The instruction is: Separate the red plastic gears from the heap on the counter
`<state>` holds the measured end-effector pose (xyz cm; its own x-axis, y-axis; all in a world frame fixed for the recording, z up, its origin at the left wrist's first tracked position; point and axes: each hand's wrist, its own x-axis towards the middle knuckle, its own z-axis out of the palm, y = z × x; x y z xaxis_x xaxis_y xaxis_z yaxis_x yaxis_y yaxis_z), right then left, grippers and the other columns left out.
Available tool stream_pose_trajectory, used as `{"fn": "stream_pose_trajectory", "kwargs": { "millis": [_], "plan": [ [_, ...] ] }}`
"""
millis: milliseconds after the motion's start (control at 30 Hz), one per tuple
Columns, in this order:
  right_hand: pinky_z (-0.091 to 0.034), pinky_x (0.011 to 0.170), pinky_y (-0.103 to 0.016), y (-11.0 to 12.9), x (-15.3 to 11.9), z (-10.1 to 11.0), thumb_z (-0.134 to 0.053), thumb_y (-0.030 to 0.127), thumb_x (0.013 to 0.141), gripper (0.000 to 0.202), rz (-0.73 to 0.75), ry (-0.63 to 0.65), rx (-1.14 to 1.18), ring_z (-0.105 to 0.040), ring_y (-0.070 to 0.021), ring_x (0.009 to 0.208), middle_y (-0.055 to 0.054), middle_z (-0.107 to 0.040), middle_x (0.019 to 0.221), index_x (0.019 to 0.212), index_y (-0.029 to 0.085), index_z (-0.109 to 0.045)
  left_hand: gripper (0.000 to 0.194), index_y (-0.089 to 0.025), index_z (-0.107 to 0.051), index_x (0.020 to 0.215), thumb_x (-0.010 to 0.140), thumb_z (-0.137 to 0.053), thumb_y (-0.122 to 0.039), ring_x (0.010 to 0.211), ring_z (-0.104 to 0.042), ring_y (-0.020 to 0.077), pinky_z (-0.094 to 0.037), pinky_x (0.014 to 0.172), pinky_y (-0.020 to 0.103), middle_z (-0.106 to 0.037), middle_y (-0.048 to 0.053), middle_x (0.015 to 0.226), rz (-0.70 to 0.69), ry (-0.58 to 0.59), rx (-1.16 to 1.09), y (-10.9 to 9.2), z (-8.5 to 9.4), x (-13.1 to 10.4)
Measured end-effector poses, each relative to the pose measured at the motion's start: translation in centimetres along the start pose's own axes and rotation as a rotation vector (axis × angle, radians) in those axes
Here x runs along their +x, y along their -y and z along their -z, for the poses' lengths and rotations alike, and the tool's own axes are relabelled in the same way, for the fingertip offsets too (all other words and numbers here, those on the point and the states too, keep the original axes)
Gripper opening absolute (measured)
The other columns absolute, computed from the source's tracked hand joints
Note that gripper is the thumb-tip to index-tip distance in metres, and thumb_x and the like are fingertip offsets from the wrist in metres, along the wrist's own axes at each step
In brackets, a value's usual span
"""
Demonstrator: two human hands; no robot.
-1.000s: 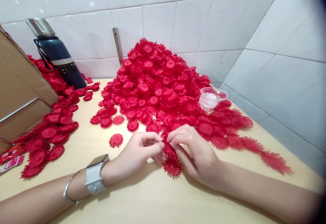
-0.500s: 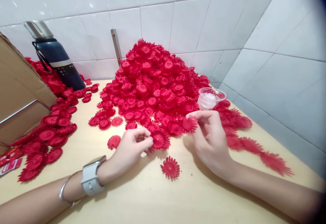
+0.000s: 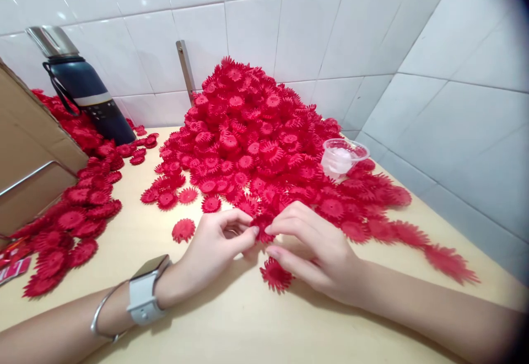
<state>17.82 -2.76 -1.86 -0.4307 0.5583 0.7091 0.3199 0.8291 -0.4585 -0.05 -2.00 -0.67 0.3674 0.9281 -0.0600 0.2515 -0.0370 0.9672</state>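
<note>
Between the thumb and fingers of my left hand (image 3: 225, 242) is a red flower-shaped piece (image 3: 263, 228) with a fringed edge, partly covered by fingers. My right hand (image 3: 316, 251) is at the same piece from the right, its fingertips at the piece's edge and its thumb spread lower down. Whether a second piece lies against the held one, I cannot make out. Just below the hands a loose red flower (image 3: 275, 276) lies on the table, partly behind my right thumb. Another single flower (image 3: 183, 230) lies left of my left hand.
A tall heap of red flowers (image 3: 248, 127) stands against the tiled wall. At its right is a clear plastic cup (image 3: 336, 162) with whitish contents. A dark blue bottle (image 3: 88, 91), a cardboard box (image 3: 33, 154) and more red flowers (image 3: 70, 218) are on the left.
My right hand has moved left and down from the heap's edge to the flower in my left hand. The flower it pinched before is no longer distinguishable. My left hand has barely moved.
</note>
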Motion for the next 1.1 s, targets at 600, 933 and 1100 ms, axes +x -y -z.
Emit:
{"fn": "stream_pose_trajectory", "kwargs": {
  "millis": [600,933,1100],
  "plan": [
    [-0.042,0.057,-0.028,0.0,0.18,0.06,-0.052,0.014,0.08,0.005,-0.145,0.11,0.05,-0.049,-0.0149,0.064,-0.005,-0.056,0.068,0.075,0.014,-0.053,0.007,-0.014,-0.061,0.076,0.076,-0.057,-0.02,0.065,-0.06,0.0113,-0.047,0.058,0.018,-0.065,0.001,0.071,-0.132,0.101,0.185,-0.26,-0.31,-0.65],
    [-0.039,0.055,-0.025,-0.11,0.23,0.23,-0.047,0.012,0.081,0.014,-0.185,0.154,0.069,-0.047,-0.0137,0.062,-0.002,-0.053,0.064,0.069,0.017,-0.051,0.008,-0.013,-0.06,0.077,0.077,-0.057,-0.021,0.065,-0.058,0.0106,-0.046,0.059,0.018,-0.063,0.001,0.071,-0.086,0.152,0.133,-0.37,-0.3,-0.49],
    [-0.037,0.051,-0.024,-0.01,0.32,0.28,-0.046,0.011,0.079,0.016,-0.194,0.172,0.07,-0.045,-0.0126,0.058,-0.001,-0.051,0.061,0.065,0.017,-0.048,0.015,-0.013,-0.058,0.067,0.079,-0.05,-0.017,0.061,-0.054,0.0104,-0.042,0.058,0.019,-0.059,-0.001,0.063,-0.062,0.166,0.165,-0.59,-0.17,-0.54]
  ]
}}
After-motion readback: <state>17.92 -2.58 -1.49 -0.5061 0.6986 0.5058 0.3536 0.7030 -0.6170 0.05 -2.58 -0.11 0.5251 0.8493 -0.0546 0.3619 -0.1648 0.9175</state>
